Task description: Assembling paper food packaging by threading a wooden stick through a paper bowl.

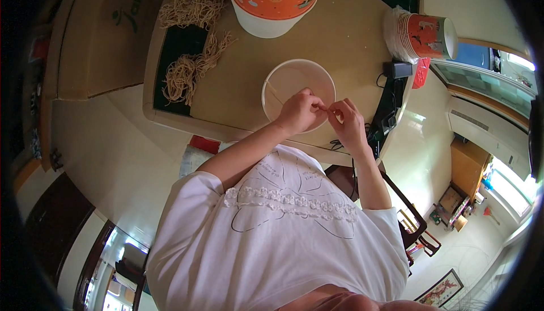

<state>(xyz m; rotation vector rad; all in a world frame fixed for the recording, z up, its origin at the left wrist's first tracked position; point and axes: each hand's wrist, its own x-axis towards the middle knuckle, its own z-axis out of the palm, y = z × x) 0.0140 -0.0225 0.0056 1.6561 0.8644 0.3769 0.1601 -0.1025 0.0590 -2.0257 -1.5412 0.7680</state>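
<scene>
A white round bucket (300, 75) stands on the table in front of me, its mouth facing up. A thin beige cord (273, 91) hangs from its left rim and runs inside toward my left hand. My left hand (303, 112) is over the near part of the bucket, fingertips pinched together. At the bucket's right near rim, my right hand (347, 125) is also closed in a pinch, its fingertips meeting those of the left. What lies between the fingertips is too small to make out.
Tangled bundles of beige cord (190, 78) lie at the table's left. Beyond the bucket stands a stack of printed orange-and-green buckets (275, 2). Another stack (425, 33), partly in clear plastic, lies at the right. Near it are a black power adapter (398, 70) and cables. A cardboard box (102, 44) stands at left.
</scene>
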